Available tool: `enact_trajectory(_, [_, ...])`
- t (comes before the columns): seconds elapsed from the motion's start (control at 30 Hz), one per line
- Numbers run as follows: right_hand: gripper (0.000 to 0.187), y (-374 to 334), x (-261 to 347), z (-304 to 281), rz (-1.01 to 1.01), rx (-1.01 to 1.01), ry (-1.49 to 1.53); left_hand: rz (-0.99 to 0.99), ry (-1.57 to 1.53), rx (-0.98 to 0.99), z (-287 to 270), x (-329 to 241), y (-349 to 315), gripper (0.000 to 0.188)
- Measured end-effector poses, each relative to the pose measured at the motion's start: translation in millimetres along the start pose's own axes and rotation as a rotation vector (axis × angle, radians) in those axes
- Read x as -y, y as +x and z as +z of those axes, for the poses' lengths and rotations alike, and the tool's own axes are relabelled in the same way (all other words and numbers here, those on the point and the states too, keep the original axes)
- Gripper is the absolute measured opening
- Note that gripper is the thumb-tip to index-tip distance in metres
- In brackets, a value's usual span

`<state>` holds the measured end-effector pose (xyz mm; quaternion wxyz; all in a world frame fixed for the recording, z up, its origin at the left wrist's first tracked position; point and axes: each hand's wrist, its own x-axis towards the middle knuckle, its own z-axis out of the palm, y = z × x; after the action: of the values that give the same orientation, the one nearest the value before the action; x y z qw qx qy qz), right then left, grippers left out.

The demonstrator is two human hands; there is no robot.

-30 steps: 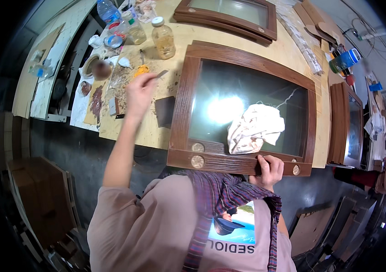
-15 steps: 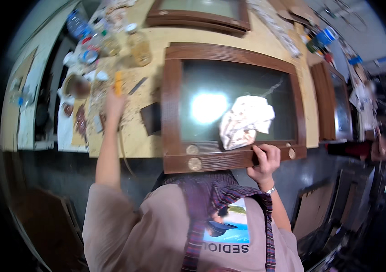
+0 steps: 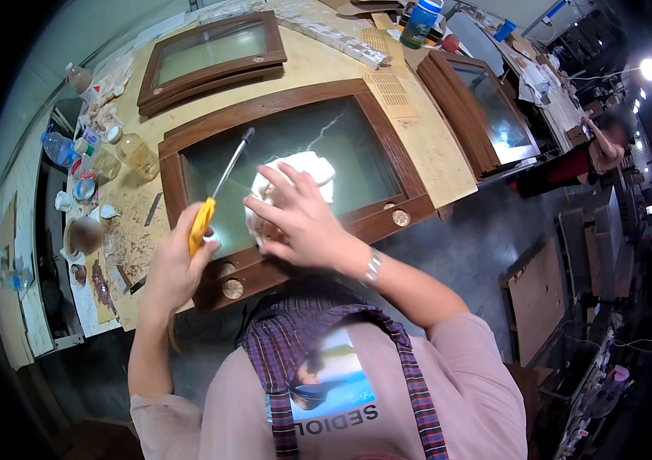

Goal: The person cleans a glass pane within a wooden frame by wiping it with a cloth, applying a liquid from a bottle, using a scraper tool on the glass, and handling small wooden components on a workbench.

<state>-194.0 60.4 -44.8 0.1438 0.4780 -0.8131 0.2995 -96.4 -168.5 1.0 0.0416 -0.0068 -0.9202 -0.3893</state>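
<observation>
My left hand (image 3: 176, 268) is closed round the yellow handle of a screwdriver-like tool (image 3: 202, 222). Its slim metal shaft slants up over the glass to a dark tip. My right hand (image 3: 303, 218), fingers spread and slightly blurred, lies over a crumpled white cloth (image 3: 314, 165) with brownish stains, partly covering it. Under both is a brown wooden framed glass panel (image 3: 265, 103), with a pale crack-like or string-like line on the glass. Round light-coloured patches mark the near rail of its frame. Whether my right fingers grip the cloth cannot be told.
Another framed panel (image 3: 211, 54) lies at the far left of the worktable (image 3: 134, 203), and more stand at right (image 3: 479, 115). Several bottles (image 3: 138, 157) and a round container (image 3: 85, 236) crowd the left side. A person (image 3: 606, 149) is at the far right.
My left hand has come from the cluttered left side to the panel, with the yellow-handled tool. My right hand has left the frame's near edge for the cloth. The view has turned.
</observation>
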Motion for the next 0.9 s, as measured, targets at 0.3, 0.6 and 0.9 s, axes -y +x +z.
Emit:
enact_trajectory(0.3, [0.032, -68, -95, -50, 0.289, -0.107, -0.304, -0.111, 0.323, 0.150, 39, -46, 28, 0.045])
enact_trajectory(0.6, [0.033, -103, -114, -62, 0.482, -0.166, -0.205, -0.144, 0.329, 0.251, 35, -62, 3, 0.048])
enact_trajectory(0.9, [0.034, -98, -108, -50, 0.321, -0.190, -0.164, -0.582, 0.225, 0.160, -12, -43, -75, 0.043])
